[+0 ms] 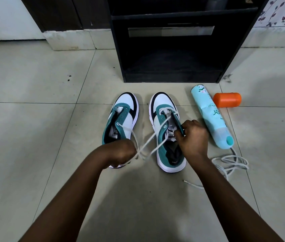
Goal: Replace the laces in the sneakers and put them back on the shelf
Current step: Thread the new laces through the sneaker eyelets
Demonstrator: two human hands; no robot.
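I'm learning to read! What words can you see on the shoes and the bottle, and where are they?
"PUMA", upside down, on the right sneaker's insole label.
Left sneaker's insole label: partly hidden, only "PUM" shows, upside down.
"er", end of a bigger word, on the light blue spray can; its small print is too blurred.
Orange cap: no words.

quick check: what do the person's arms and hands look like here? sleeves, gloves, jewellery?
Both forearms are bare up to the frame's bottom edge, with no sleeve in view. The left hand and right hand wear no gloves. No watch, bracelet or ring shows on either wrist or on the visible fingers; some fingers are curled out of sight.
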